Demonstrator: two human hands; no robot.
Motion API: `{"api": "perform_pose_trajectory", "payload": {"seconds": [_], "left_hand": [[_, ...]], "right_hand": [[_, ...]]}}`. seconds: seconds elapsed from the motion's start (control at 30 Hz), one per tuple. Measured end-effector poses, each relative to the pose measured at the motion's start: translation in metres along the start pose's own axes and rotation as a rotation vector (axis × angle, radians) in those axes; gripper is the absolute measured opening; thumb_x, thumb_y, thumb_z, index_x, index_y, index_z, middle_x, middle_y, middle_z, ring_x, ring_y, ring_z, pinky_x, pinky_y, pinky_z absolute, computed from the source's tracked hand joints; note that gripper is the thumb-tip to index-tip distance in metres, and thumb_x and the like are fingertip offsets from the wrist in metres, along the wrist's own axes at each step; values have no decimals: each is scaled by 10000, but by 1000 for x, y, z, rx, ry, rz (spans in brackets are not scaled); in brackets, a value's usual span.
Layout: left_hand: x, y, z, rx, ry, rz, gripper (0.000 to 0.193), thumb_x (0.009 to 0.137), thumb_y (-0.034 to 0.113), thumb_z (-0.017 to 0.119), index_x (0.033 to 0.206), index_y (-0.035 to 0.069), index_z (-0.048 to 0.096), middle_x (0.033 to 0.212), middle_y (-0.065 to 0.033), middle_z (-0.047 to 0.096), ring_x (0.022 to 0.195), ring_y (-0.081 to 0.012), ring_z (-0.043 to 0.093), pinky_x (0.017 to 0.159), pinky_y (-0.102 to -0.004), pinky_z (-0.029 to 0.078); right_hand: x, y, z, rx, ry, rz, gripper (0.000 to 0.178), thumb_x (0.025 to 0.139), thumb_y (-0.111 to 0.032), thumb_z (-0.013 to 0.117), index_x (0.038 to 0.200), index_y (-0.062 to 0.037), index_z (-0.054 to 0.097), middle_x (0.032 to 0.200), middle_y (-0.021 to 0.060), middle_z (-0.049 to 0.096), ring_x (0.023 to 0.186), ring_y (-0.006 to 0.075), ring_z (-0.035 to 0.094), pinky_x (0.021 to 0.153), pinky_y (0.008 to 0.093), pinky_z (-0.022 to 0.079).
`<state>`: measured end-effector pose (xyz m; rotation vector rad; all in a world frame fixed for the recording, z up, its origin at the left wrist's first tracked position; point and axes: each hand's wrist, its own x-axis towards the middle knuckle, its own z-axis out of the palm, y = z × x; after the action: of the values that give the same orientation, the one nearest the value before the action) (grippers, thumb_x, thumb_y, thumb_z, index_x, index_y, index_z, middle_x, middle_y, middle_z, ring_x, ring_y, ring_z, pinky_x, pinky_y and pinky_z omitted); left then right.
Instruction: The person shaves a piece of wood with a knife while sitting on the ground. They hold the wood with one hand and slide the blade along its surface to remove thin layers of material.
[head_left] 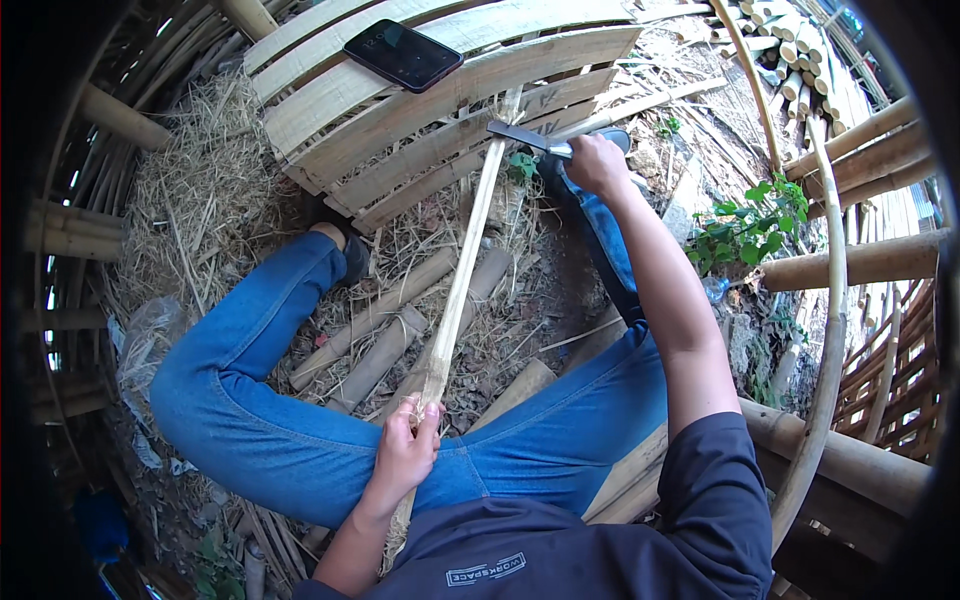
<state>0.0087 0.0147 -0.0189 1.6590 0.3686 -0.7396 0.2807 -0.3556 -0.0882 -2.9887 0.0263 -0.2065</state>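
My left hand (408, 452) is closed around the near part of a long, pale bamboo strip (468, 255), just above my lap. The strip runs away from me to the slatted wooden crate (345, 140), and its far end looks frayed. My right hand (598, 165) is wrapped round the handle of a knife (518, 134), out by my right foot. The dark, straight blade points left and lies across the strip near its far end. My fingers cover most of the handle.
A dark phone (403, 55) rests on top of the crate. Bamboo poles (385, 355) lie under my bent legs, among straw (195, 190). Cut bamboo pieces (800, 50) are stacked at the far right. A green leafy plant (750, 225) grows beside a curved pole (832, 290).
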Motion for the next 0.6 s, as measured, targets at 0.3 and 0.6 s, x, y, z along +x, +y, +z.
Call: {"api": "perform_pose_trajectory", "payload": {"seconds": [0.3,0.6], "left_hand": [[-1,5,2,-8,1,-27,235,1003,244,522,1016,15,571,637,30,495,492,-29,454,423,-204,373],[-1,8,5,-30,-26,-24,212,1007,228,511,1029,25,569,619,36,467,488,-28,438,430,-202,369]], "right_hand": [[2,1,0,-34,57,-4,189,762,-124,562,886,-88,701,836,183,693,840,369,680,735,461,559],[-5,15,12,-17,97,34,241,750,-192,645,976,-137,707,823,185,687,807,368,674,744,458,547]]}}
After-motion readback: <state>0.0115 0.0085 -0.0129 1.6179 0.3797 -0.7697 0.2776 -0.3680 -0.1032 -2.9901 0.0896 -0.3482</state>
